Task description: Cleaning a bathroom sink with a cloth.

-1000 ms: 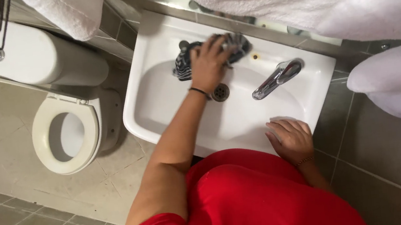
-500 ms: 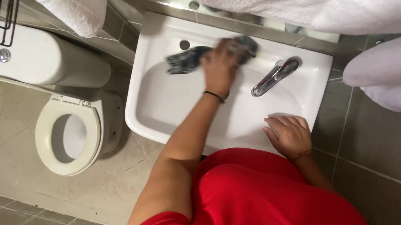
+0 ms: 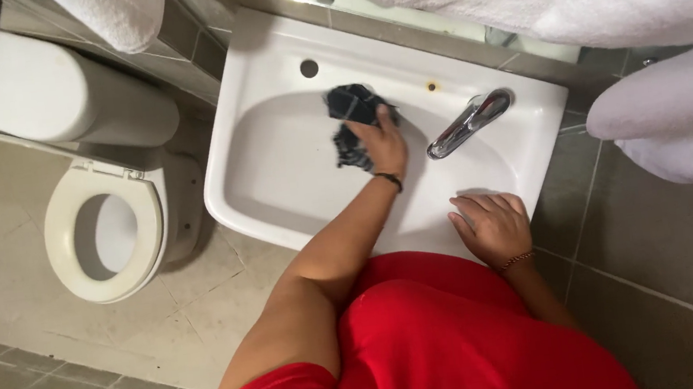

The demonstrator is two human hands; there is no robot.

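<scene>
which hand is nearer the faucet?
Left. The left hand, pressing a dark cloth in the sink, is just beside the faucet; the right hand rests on the front rim.

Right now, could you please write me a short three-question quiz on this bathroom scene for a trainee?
1. True or false: the left hand presses a dark cloth inside the sink.
2. Where does the right hand rest? A) on the tap B) on the sink's front rim C) on the toilet
3. Which side of the sink is the toilet on in the picture?

Key: 1 true; 2 B; 3 the left side.
</scene>
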